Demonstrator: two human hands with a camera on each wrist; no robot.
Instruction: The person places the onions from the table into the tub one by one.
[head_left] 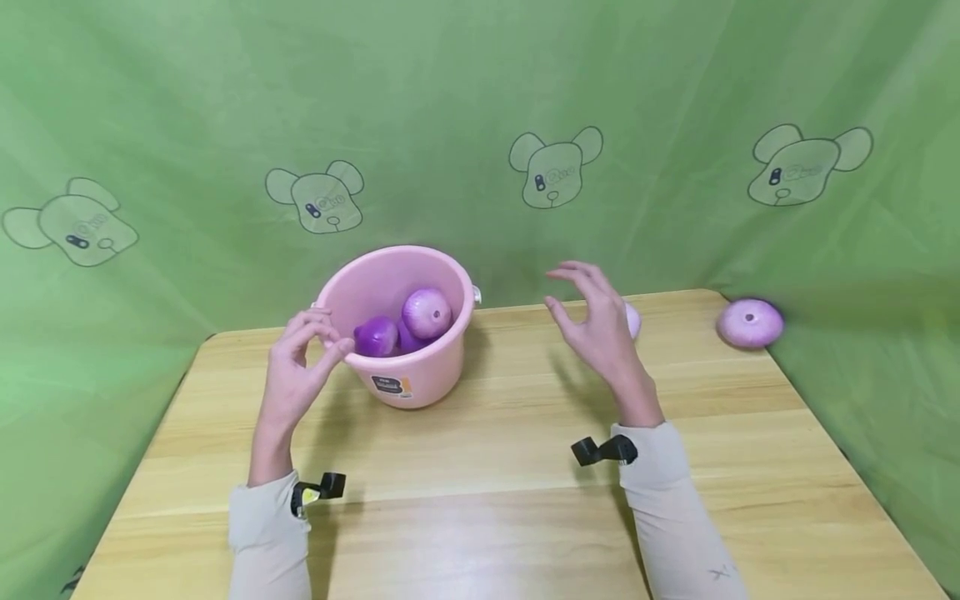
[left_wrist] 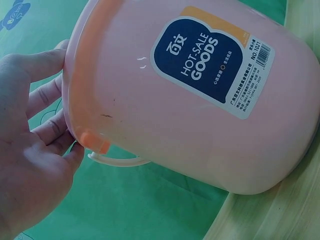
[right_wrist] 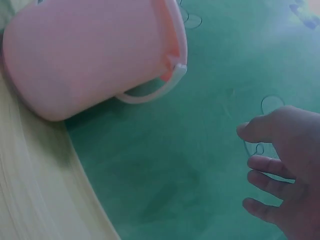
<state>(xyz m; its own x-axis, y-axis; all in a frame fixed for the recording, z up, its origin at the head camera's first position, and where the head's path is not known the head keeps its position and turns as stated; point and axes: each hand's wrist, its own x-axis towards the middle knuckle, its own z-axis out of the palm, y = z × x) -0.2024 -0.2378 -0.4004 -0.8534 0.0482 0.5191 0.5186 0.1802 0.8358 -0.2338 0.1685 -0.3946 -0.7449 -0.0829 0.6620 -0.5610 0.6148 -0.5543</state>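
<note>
A pink bucket stands upright at the back left of the table, with purple onions inside it. My left hand holds the bucket's left rim, thumb and fingertips curled at its edge; the left wrist view shows the bucket's label up close. To the right of the bucket, my right hand is in the air with parted, slightly bent fingers and nothing in them. Partly hidden behind that hand is another onion.
A light purple onion sits at the table's back right corner. Green cloth with bear-head drawings hangs behind and at the sides of the wooden table. The bucket's pale handle hangs down at its back side.
</note>
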